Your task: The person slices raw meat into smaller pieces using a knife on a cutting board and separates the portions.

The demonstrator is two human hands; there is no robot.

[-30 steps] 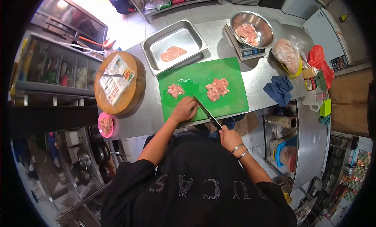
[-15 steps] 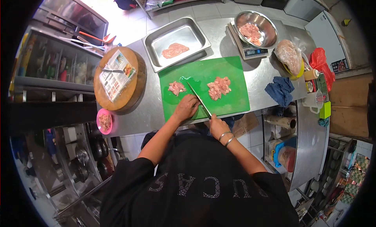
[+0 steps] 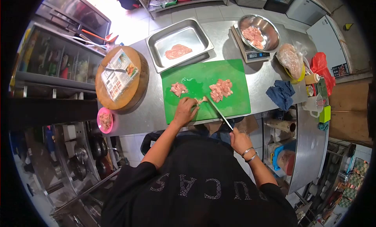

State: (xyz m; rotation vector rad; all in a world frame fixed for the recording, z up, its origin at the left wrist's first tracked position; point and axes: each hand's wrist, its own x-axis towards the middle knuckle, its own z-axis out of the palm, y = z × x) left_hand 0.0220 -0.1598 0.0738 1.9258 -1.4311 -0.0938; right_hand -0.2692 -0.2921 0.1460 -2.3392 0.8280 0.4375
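Note:
My right hand (image 3: 240,141) is wrapped round the handle of a long kitchen knife (image 3: 220,113), its blade slanting up and left over the green cutting board (image 3: 235,72). The knife tip rests beside a small strip of raw chicken (image 3: 202,100). Curled fingers of my left hand (image 3: 185,111) hold that strip at its left end, near the board's front. A small heap of raw chicken (image 3: 179,89) lies above my left hand. To the right of the blade is a larger heap of cut chicken pieces (image 3: 221,90).
Behind the board stands a steel tray (image 3: 199,33) with one flat chicken piece. A steel bowl (image 3: 270,25) of chicken sits on a scale (image 3: 250,56). At left are a round wooden block (image 3: 139,80) and a pink bowl (image 3: 111,124); a blue cloth (image 3: 280,94) lies right.
My right hand has drawn the knife down and to the right, away from my left hand. The chicken strip by my left fingers now shows.

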